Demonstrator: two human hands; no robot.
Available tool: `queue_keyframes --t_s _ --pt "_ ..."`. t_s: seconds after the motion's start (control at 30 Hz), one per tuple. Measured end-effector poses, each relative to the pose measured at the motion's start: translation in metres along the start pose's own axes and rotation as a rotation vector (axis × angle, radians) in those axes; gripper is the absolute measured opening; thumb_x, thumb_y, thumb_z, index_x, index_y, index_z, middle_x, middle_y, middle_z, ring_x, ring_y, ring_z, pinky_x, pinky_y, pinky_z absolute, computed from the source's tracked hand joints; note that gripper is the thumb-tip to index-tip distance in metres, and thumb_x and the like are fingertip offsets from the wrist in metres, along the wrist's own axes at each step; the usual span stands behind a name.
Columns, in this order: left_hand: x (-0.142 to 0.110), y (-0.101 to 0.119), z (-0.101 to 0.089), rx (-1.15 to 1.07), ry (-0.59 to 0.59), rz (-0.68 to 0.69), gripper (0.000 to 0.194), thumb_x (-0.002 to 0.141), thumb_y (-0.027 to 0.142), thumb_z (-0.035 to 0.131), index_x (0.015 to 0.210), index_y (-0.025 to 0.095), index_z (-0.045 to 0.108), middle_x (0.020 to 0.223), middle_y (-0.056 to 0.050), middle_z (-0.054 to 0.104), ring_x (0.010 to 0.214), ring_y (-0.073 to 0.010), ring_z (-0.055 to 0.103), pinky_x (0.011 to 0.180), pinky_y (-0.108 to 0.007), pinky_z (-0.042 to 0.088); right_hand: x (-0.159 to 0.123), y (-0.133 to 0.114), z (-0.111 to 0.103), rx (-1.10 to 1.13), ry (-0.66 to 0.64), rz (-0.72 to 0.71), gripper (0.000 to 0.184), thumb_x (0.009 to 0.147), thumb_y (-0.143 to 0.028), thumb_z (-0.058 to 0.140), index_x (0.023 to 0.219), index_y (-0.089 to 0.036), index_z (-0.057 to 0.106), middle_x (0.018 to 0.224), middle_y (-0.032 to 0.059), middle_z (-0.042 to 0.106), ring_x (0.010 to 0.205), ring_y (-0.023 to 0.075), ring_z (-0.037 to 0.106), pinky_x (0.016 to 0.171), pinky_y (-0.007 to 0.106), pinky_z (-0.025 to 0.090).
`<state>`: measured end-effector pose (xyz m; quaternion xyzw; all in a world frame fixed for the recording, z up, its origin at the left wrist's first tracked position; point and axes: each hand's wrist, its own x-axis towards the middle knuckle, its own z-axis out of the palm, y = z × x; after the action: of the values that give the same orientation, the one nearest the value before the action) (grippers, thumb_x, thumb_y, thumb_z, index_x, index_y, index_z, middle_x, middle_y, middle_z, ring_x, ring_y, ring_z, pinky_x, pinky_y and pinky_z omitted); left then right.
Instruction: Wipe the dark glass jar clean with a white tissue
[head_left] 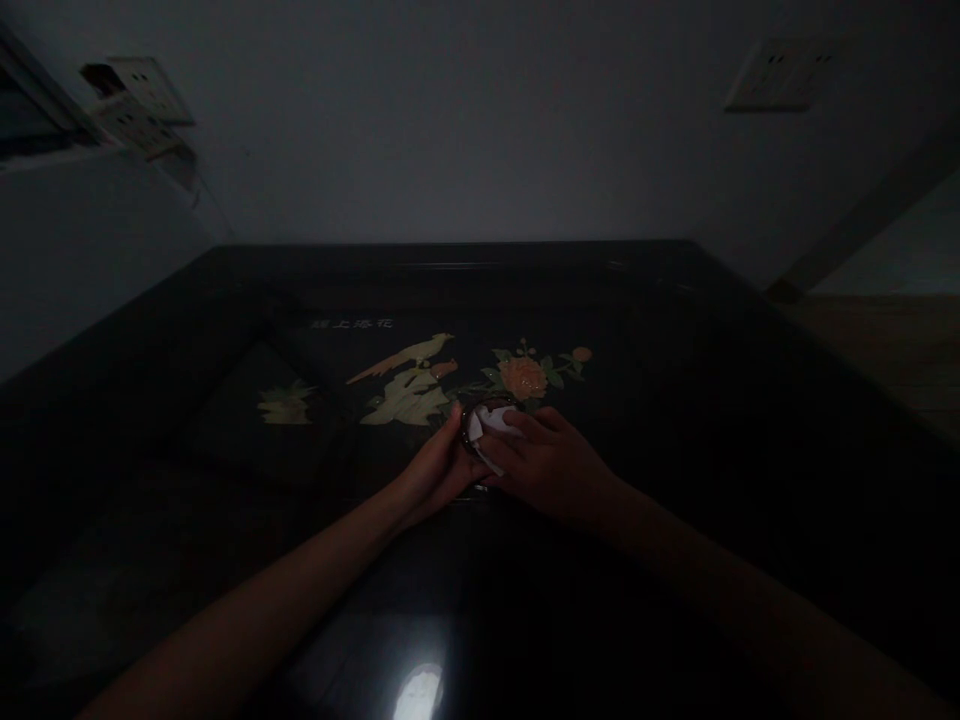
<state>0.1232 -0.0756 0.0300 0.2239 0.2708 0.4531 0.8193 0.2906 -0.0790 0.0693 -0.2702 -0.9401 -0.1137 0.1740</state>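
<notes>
My left hand [437, 466] is closed around the side of a small dark cup [466, 428] with a shiny round rim. The cup is tilted so that its mouth faces up and towards me. Pressed into that mouth is a white tissue [489, 424], crumpled, with one edge hanging over the near side. My right hand [553, 462] grips the tissue, its fingers reaching into the opening. Both hands meet just above the glossy black table [420, 570]. Dim light hides most of the cup's body and the fingers beneath it.
The tabletop bears an inlaid picture with a bird [409, 358], a pink flower [523, 377] and some characters. A white wall [465, 120] stands behind the table. Sockets [784, 75] sit on the wall at right, and a power strip [139, 125] at left.
</notes>
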Motion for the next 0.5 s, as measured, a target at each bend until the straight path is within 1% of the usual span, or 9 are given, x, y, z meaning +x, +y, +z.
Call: queue_keyframes --t_s 0.1,0.17,0.23,0.3,0.43,0.5 --pt "-0.001 0.0 0.003 0.004 0.022 0.009 0.04 0.094 0.042 0.041 0.105 0.013 0.066 0.105 -0.012 0.069 0.1 -0.0207 0.064 0.086 -0.031 0.05 0.001 -0.008 0.001 -0.075 -0.003 0.109 0.031 0.095 -0.025 0.047 0.122 -0.014 0.054 0.126 0.0109 0.061 0.115 0.0232 0.051 0.081 0.035 0.039" --pt "-0.001 0.0 0.004 0.013 0.029 0.0 0.039 0.094 0.042 0.041 0.107 0.014 0.065 0.103 -0.011 0.07 0.097 -0.0202 0.064 0.084 -0.032 0.051 0.0 -0.012 0.002 -0.088 -0.012 0.171 0.038 0.094 -0.031 0.05 0.125 -0.01 0.052 0.128 0.0135 0.06 0.115 0.0251 0.051 0.081 0.036 0.04" --pt "-0.002 0.0 0.004 0.016 0.043 -0.001 0.039 0.094 0.042 0.042 0.109 0.014 0.064 0.102 -0.011 0.07 0.097 -0.0205 0.065 0.085 -0.032 0.051 -0.001 -0.013 0.005 -0.075 -0.005 0.186 0.044 0.092 -0.038 0.052 0.124 -0.008 0.052 0.128 0.0158 0.06 0.117 0.0268 0.05 0.082 0.037 0.04" --pt "-0.001 0.0 0.004 0.019 0.056 0.005 0.04 0.093 0.043 0.043 0.111 0.014 0.064 0.104 -0.011 0.07 0.101 -0.0217 0.064 0.088 -0.033 0.05 -0.002 -0.012 0.007 -0.058 0.005 0.151 0.042 0.092 -0.039 0.052 0.123 -0.01 0.054 0.128 0.0152 0.06 0.119 0.0263 0.049 0.085 0.038 0.038" --pt "0.0 -0.001 0.002 0.016 0.056 0.02 0.041 0.092 0.043 0.047 0.117 0.014 0.061 0.111 -0.013 0.067 0.111 -0.0239 0.059 0.095 -0.035 0.046 -0.004 -0.006 0.011 -0.022 0.036 0.042 0.029 0.095 -0.03 0.047 0.117 -0.014 0.056 0.124 0.0123 0.063 0.117 0.0221 0.051 0.094 0.042 0.031" --pt "0.0 -0.001 0.0 0.008 0.049 0.024 0.041 0.092 0.042 0.047 0.115 0.013 0.062 0.112 -0.013 0.067 0.112 -0.0239 0.059 0.096 -0.036 0.046 -0.005 -0.004 0.012 0.005 0.035 0.021 0.026 0.096 -0.025 0.043 0.115 -0.014 0.057 0.121 0.0114 0.065 0.116 0.0209 0.052 0.097 0.045 0.028"
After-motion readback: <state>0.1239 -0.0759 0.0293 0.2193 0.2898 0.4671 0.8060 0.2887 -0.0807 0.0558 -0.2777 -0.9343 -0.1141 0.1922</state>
